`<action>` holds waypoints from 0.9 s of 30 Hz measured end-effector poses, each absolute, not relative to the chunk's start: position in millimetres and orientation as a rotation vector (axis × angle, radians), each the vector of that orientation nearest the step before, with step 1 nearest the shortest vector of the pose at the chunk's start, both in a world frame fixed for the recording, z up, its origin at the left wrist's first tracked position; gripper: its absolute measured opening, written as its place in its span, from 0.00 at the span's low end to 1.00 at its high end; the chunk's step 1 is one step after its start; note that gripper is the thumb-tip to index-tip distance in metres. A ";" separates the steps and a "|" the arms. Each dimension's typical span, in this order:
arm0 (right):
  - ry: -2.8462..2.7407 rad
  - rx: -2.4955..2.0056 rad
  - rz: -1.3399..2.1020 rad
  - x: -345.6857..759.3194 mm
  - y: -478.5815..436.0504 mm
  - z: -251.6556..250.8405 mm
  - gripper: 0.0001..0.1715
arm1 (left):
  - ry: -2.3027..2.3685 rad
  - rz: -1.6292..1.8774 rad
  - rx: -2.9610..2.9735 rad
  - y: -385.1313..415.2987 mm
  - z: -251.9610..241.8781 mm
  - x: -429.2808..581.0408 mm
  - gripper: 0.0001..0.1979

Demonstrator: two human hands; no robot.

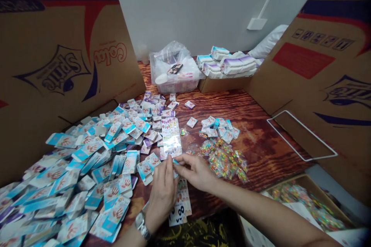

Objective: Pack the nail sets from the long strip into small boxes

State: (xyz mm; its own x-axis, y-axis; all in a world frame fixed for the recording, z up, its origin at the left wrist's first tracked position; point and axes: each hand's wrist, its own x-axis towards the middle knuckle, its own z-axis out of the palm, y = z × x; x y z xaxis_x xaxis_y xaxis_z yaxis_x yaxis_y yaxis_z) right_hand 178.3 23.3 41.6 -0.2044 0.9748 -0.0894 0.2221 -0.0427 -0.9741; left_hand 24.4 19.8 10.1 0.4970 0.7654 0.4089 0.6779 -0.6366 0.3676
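Well, the small carton (175, 164) sits just below the centre of the frame, mostly covered by the fingers working on it. The right hand (197, 170) is nearly closed, thumb and fingertips pinching its blue edge; the left hand (162, 185), with a watch (142, 225) at the wrist, lies against it with fingers close together and almost straight, though its thumb is hidden, so I cannot tell how firmly it grips. Two hands probably suit so light and small a piece, one steadying while the other presses.

The heap of cartons (95, 166) across the lower left, the sticker sheet (171, 137) just above the hands and the bead packets (224, 160) right of centre all seem placed for short reaches. The smaller group of cartons (220, 128) above the packets looks deliberately kept apart from the heap.

Underneath is a dark red, wood-patterned table (255, 123), slightly glossy. Big cardboard boxes stand at the left (58, 46) and right (327, 65) of the frame like side screens, and a plain grey wall (185, 7) closes the top, with a white switch plate (257, 24) at upper right
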 end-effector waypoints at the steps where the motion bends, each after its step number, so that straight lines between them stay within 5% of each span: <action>1: -1.487 -1.298 1.316 180.6 25.1 39.1 0.16 | 1.255 0.841 2.585 21.3 8.4 27.7 0.34; 5: -1.646 -1.330 1.193 209.5 46.9 32.8 0.19 | 1.226 0.796 2.521 25.1 11.0 34.2 0.35; 9: -2.241 -1.779 0.570 266.5 93.9 33.8 0.22 | 1.241 0.762 2.418 22.4 17.4 29.5 0.34; 13: -2.299 -1.986 0.386 311.5 138.2 25.2 0.28 | 1.220 0.762 2.387 16.5 14.4 25.7 0.30; 22: -2.365 -1.916 0.369 307.4 148.0 35.1 0.24 | 1.175 0.772 2.178 17.5 10.6 24.6 0.27; 27: -2.043 -1.150 1.040 258.2 94.7 50.6 0.27 | 1.149 0.833 1.882 28.4 14.6 33.4 0.38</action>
